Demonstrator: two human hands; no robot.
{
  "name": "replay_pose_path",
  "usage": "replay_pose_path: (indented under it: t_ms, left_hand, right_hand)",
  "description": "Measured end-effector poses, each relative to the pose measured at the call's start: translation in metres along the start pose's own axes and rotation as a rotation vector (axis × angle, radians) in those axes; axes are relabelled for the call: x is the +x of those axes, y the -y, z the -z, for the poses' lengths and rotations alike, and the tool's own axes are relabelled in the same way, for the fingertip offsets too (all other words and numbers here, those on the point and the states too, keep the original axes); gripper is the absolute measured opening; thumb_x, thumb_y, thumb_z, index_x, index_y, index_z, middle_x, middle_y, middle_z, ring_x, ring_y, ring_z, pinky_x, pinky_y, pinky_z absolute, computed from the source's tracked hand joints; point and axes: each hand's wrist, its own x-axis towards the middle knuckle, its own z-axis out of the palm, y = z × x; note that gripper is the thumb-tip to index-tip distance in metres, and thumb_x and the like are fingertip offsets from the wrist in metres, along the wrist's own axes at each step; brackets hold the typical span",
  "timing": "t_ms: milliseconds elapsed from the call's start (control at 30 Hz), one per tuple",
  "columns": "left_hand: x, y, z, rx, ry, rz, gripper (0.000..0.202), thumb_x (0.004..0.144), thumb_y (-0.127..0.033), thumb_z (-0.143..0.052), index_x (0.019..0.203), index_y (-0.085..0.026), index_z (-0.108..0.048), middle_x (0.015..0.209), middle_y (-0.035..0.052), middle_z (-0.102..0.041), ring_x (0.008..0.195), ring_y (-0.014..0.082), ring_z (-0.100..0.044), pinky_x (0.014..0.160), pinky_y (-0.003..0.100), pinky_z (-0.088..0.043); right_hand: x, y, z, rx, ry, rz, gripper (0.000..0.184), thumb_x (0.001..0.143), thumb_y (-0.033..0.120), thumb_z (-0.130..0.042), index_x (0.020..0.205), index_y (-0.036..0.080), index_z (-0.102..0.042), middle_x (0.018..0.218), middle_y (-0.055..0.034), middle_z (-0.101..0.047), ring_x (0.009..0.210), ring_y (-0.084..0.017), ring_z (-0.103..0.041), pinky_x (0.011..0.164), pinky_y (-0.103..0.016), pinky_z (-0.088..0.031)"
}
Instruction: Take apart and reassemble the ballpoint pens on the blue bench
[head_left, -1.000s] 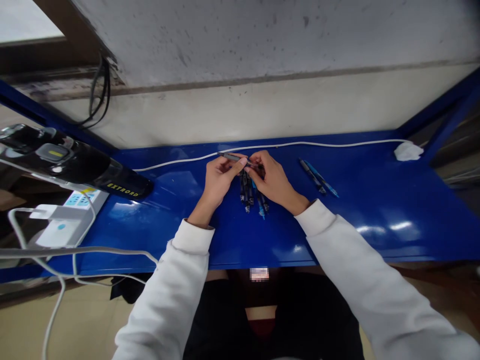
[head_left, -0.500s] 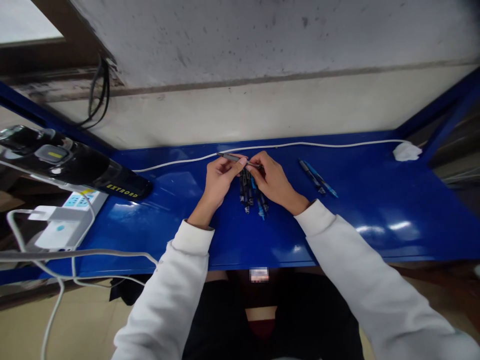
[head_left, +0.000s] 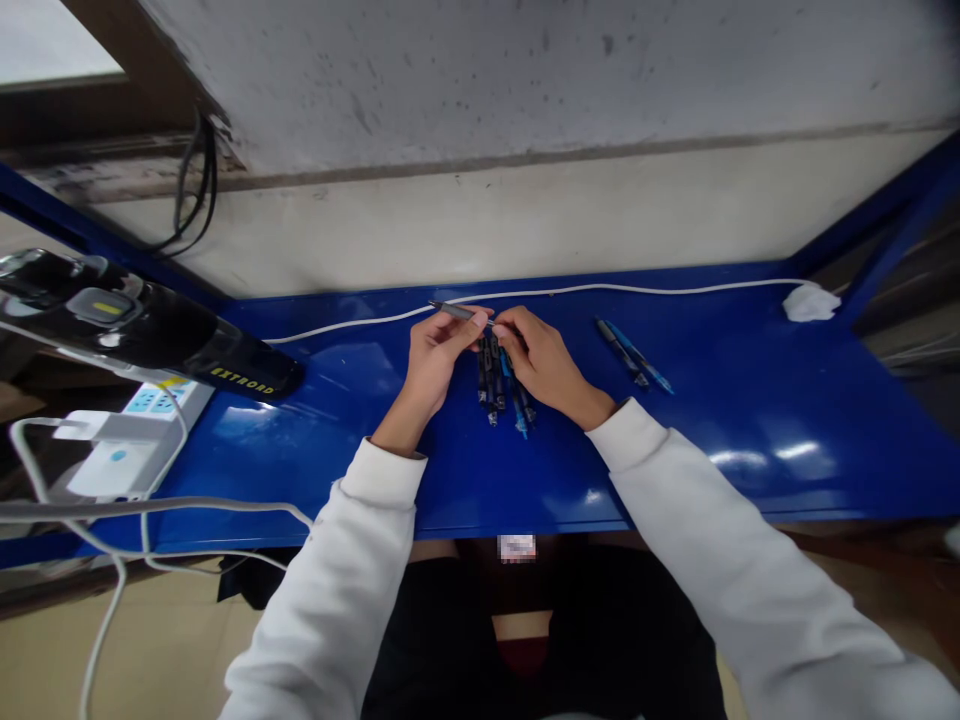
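A slim grey pen (head_left: pixel 456 311) is held up above the blue table, slanting between my two hands. My left hand (head_left: pixel 432 362) is closed around its grey barrel, thumb on top. My right hand (head_left: pixel 546 362) is closed in a pinch at the pen's right end, where a thin shiny part shows between the hands. The fingertips hide the rest of that end. Below and between the hands lies a bunch of several dark and blue pens (head_left: pixel 492 385), partly covered by my right hand. Farther right, a black pen (head_left: pixel 622 353) and a blue pen (head_left: pixel 640 357) lie side by side.
A white cable (head_left: pixel 615 287) runs along the back of the blue table (head_left: pixel 750 400) by the wall. At left are a black EXTRORD device (head_left: pixel 187 340), a white power strip (head_left: pixel 196 402) with a plugged-in adapter (head_left: pixel 112 465), and loose cables. A crumpled white item (head_left: pixel 811 302) sits back right.
The hands have shifted slightly apart at the pen. The dark part seen at my right fingertips before is now hidden behind them. The pens on the table have stayed put.
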Motion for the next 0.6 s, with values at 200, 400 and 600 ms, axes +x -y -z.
replay_pose_path:
  t_ms: [200, 400, 600]
  left_hand:
    - [-0.0005, -0.0019, -0.0001, -0.032, 0.011, 0.01, 0.028, 0.087, -0.048, -0.097, 0.102, -0.025, -0.091, 0.108, 0.007, -0.085, 0.086, 0.0183, -0.074, 0.074, 0.032, -0.059]
    - [-0.0001, -0.0014, 0.0005, -0.032, 0.013, 0.01, 0.027, 0.087, -0.048, -0.097, 0.102, -0.026, -0.091, 0.108, 0.0066, -0.084, 0.085, 0.0184, -0.073, 0.075, 0.032, -0.059]
    - [0.0, -0.0019, -0.0006, -0.049, 0.013, 0.016, 0.026, 0.087, -0.048, -0.097, 0.099, -0.026, -0.091, 0.107, 0.0067, -0.084, 0.084, 0.018, -0.072, 0.074, 0.032, -0.059]
  right_hand:
    - [-0.0007, 0.0007, -0.0005, 0.006, -0.033, 0.0, 0.027, 0.118, 0.052, -0.055, 0.118, 0.026, -0.057, 0.106, -0.007, -0.074, 0.091, -0.025, -0.07, 0.083, -0.038, -0.051]
    - [-0.001, 0.0002, -0.0004, -0.014, 0.015, -0.009, 0.025, 0.12, 0.049, -0.05, 0.118, 0.026, -0.058, 0.102, -0.0055, -0.074, 0.086, -0.023, -0.068, 0.079, -0.037, -0.049]
    - [-0.0018, 0.001, 0.0001, 0.005, -0.012, -0.014, 0.024, 0.119, 0.05, -0.053, 0.118, 0.026, -0.054, 0.106, -0.0062, -0.074, 0.084, -0.023, -0.068, 0.077, -0.036, -0.048]
